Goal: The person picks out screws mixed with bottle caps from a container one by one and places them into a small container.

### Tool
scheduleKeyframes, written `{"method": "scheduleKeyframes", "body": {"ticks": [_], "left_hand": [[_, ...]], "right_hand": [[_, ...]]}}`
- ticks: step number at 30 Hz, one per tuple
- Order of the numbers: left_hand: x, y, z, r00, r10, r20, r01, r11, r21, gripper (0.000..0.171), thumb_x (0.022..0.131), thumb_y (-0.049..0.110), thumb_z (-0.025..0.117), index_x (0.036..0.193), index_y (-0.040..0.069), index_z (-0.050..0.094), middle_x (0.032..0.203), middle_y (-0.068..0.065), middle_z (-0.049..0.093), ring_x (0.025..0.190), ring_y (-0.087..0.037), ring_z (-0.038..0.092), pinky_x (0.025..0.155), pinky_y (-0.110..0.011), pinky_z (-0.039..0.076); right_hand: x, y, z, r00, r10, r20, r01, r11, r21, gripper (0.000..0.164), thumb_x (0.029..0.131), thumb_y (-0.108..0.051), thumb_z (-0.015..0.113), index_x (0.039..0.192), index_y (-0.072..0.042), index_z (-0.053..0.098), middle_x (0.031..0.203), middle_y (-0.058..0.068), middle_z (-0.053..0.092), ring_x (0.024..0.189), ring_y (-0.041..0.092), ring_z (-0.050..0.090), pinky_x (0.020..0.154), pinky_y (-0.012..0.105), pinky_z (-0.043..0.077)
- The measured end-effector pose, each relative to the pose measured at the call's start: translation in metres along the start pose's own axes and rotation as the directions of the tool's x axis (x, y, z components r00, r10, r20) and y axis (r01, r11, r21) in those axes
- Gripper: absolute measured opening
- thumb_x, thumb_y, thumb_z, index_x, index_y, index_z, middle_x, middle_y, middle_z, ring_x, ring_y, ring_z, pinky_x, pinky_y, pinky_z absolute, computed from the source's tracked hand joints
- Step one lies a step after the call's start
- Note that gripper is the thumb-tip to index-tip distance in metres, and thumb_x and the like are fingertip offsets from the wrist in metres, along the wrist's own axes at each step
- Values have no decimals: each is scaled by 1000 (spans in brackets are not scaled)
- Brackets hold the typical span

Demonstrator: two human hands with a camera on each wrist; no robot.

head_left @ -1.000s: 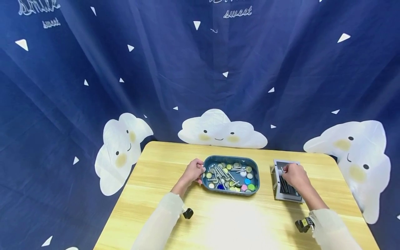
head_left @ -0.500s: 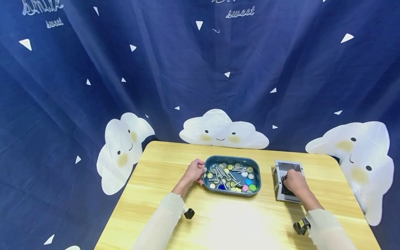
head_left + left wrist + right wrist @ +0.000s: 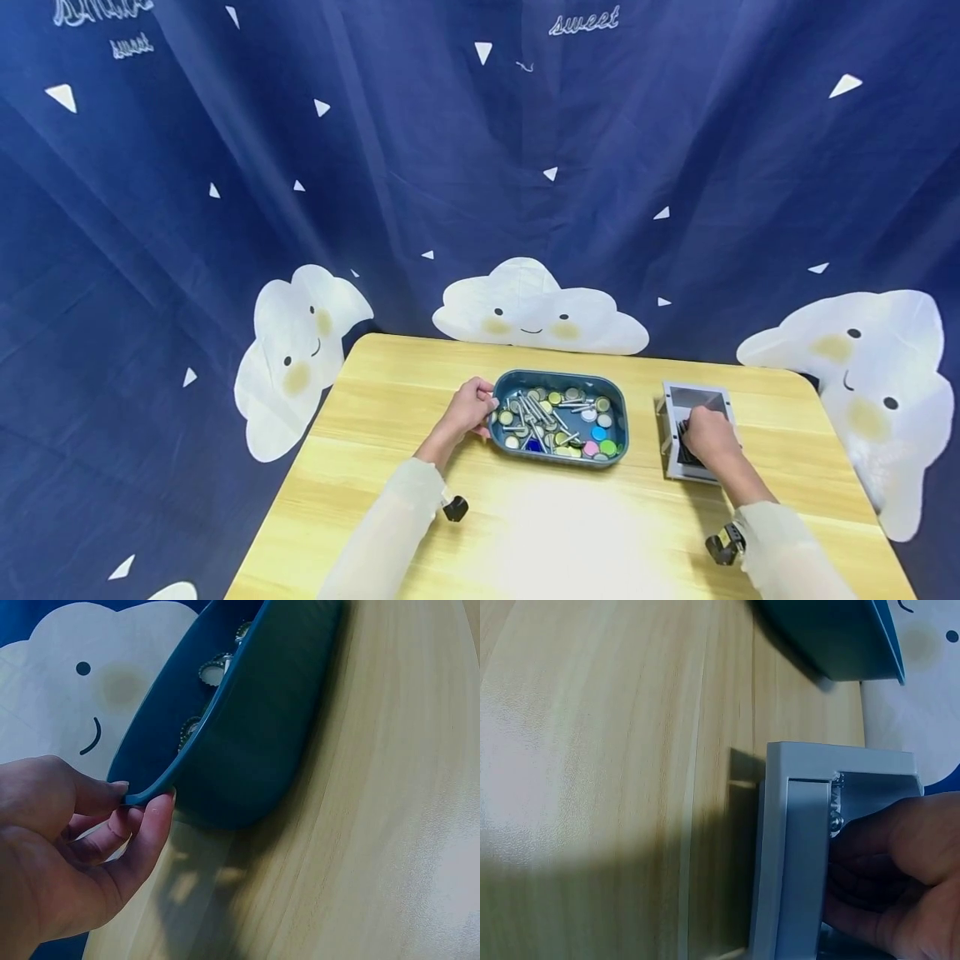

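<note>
My left hand [image 3: 467, 408] pinches the left end rim of a dark teal tray [image 3: 247, 735], thumb inside and fingers outside. Inside the tray lie bottle caps [image 3: 607, 447] in several colours and a loose pile of silver metal rods [image 3: 534, 410]. On the right, my right hand [image 3: 711, 433] reaches down into an open-topped grey box [image 3: 802, 759], its fingers bent inside. Shiny rounded metal ends [image 3: 835, 820] show beside the fingers, and dark slim pieces [image 3: 684, 446] lie along the box's left part. Its fingertips are hidden; I cannot tell whether they hold anything.
Both the tray and the box stand on a light wooden table [image 3: 420, 367], with a gap between them. Behind the table hangs a blue curtain [image 3: 480, 183] with smiling clouds. A small black camera [image 3: 455, 508] is worn at the left wrist.
A second ago my right hand held a thin silver rod above the box; it has since lowered into the box, and the rod is out of sight. My left hand stays at the tray rim.
</note>
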State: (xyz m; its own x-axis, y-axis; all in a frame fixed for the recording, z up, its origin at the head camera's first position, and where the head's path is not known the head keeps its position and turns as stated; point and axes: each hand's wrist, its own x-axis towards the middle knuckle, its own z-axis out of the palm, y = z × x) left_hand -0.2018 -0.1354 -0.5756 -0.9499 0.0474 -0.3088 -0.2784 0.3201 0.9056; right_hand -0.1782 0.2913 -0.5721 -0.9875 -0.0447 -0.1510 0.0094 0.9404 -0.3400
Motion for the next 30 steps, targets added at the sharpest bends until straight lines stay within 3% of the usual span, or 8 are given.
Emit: {"method": "scheduleKeyframes", "body": {"ticks": [6, 11, 19, 25, 27, 30], "left_hand": [[0, 2, 0, 1000, -3, 2, 3, 1000, 0, 29, 100, 0, 62, 128, -5, 56, 91, -6, 53, 61, -17, 58, 41, -27, 61], [0, 2, 0, 1000, -9, 0, 9, 1000, 0, 28, 100, -1, 62, 127, -4, 55, 91, -6, 52, 62, -18, 58, 40, -27, 61], [2, -1, -1, 1000, -8, 2, 8, 1000, 0, 28, 99, -1, 62, 126, -4, 56, 91, -6, 53, 65, -19, 58, 41, -29, 61], [1, 1, -1, 1000, -6, 1, 6, 1000, -1, 28, 99, -1, 62, 126, -4, 56, 91, -6, 53, 63, -18, 57, 40, -29, 61], [1, 2, 0, 1000, -7, 0, 7, 1000, -1, 27, 99, 0, 62, 126, -3, 56, 92, -6, 54, 64, -19, 57, 40, -29, 61], [0, 2, 0, 1000, -8, -1, 8, 1000, -1, 27, 99, 0, 62, 126, -3, 57, 93, -7, 54, 65, -21, 59, 40, -29, 61]], "right_hand": [[0, 1, -1, 1000, 10, -5, -10, 1000, 1, 16, 76, 7, 57, 62, -1, 56, 66, 22, 63, 61, 30, 54, 48, 42, 51], [2, -3, -7, 1000, 13, -10, -13, 1000, 11, 20, 78, 6, 56, 61, -4, 51, 64, 18, 60, 60, 29, 50, 49, 36, 45], [7, -14, -19, 996, -13, -83, 14, 1000, 22, 18, 75, 5, 58, 61, -4, 50, 65, 20, 60, 61, 31, 48, 50, 46, 46], [9, -28, -27, 987, -46, -154, 52, 998, 33, 8, 77, 2, 57, 70, -1, 53, 67, 19, 58, 61, 31, 48, 49, 47, 45], [9, -36, -28, 979, -74, -189, 80, 997, 25, 4, 80, 1, 60, 78, 5, 60, 73, 24, 64, 64, 36, 57, 52, 51, 52], [9, -51, -29, 965, -127, -230, 135, 991, 20, 15, 84, 0, 63, 93, 11, 67, 87, 29, 71, 76, 44, 67, 64, 58, 60]]}}
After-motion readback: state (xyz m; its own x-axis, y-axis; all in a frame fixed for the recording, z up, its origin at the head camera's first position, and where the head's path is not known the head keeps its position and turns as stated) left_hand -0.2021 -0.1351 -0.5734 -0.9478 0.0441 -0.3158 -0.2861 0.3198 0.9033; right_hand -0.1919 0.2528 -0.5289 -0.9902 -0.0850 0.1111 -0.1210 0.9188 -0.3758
